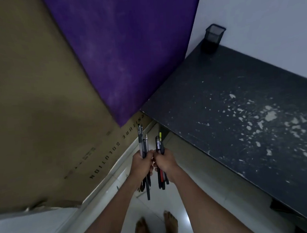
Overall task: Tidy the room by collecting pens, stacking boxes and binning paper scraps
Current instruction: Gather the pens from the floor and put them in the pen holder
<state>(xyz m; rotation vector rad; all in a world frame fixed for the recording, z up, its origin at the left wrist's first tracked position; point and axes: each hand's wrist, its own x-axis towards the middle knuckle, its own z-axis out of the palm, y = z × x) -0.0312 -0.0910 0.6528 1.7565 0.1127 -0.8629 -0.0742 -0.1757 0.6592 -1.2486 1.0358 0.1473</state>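
Pens in two bundles, one per fist, long axes roughly upright, tips pointing up and away from body. Left hand (141, 164) clenched around left pen bundle (143, 144); right hand (165, 162) clenched around right pen bundle (159, 143); knuckles touching. Mesh pen holder (211, 38) stands at far corner of dark desk (239, 110), against wall, well apart, ahead and to right. Right hand nearer holder. Judgement: collecting done, deposit not yet. Purple cloth (126, 45) drapes over cardboard box (30, 106) at left.
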